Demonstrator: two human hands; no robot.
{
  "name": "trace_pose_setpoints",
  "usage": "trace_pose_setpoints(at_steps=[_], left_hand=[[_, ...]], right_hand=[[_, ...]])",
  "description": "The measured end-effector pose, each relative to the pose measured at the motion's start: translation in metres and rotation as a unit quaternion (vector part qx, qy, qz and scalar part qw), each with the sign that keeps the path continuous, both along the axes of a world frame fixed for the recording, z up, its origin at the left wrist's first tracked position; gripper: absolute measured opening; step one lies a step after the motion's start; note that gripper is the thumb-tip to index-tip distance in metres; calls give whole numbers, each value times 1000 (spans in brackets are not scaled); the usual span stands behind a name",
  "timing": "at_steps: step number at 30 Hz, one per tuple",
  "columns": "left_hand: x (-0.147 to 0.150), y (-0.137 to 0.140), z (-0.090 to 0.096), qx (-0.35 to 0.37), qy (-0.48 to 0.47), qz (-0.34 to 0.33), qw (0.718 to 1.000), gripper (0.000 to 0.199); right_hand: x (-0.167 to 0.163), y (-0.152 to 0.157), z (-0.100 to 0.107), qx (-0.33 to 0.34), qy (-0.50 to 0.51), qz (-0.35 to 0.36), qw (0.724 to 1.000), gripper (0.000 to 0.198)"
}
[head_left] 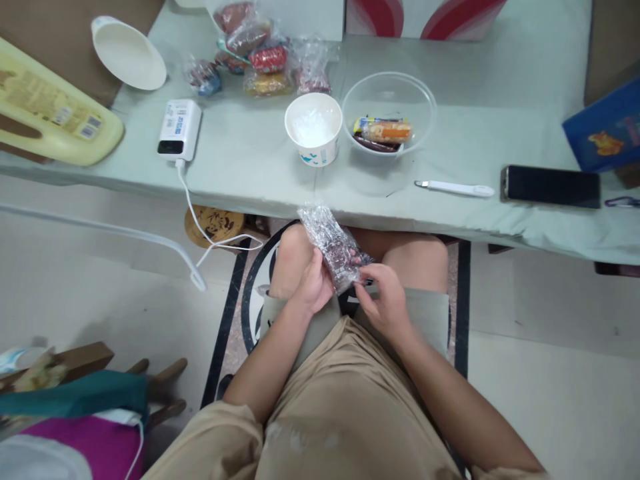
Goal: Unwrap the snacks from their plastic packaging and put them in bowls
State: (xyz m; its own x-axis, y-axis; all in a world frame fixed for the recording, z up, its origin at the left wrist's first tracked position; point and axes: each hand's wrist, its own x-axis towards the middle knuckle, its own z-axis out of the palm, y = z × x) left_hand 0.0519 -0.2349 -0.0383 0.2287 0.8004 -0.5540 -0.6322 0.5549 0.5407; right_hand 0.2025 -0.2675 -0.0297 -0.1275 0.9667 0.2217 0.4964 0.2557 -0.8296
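Over my lap, in front of the table edge, I hold a crinkled clear plastic wrapper [330,243]. It looks shiny, and what is inside, if anything, is too blurred to make out. My left hand [316,285] grips its left side, with the thumb up along the film. At its lower right corner, the fingers of my right hand [384,293] pinch the plastic. On the table beyond stand a white paper cup [320,155] with clear plastic in it and a clear round bowl [425,130] holding several wrapped snack sticks [385,131].
Several wrapped snacks [265,63] lie at the back. To the left are a white power bank [181,127] with a cable, a tilted white bowl [129,53] and a yellow bottle [55,110]. A white pen-like cutter [455,189] and a phone [550,187] lie right. A stool [213,223] stands below.
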Motion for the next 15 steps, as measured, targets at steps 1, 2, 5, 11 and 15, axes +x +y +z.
trace_pose_setpoints(at_steps=[1, 2, 5, 11, 15], left_hand=[[-1, 1, 0, -6, 6, 9, 1000, 64], [-3, 2, 1, -13, 16, 21, 1000, 63], [-8, 5, 2, -30, 44, 46, 998, 61], [-9, 7, 0, -1, 35, 48, 998, 62], [2, 0, -9, 19, 30, 7, 999, 65]], right_hand=[[2, -3, 1, 9, -1, 9, 1000, 18], [5, -7, 3, 20, -3, 24, 1000, 20], [18, -21, 7, 63, -29, 84, 994, 19], [41, -39, 8, -2, -50, 195, 979, 16], [30, -18, 9, -84, 9, -8, 996, 31]])
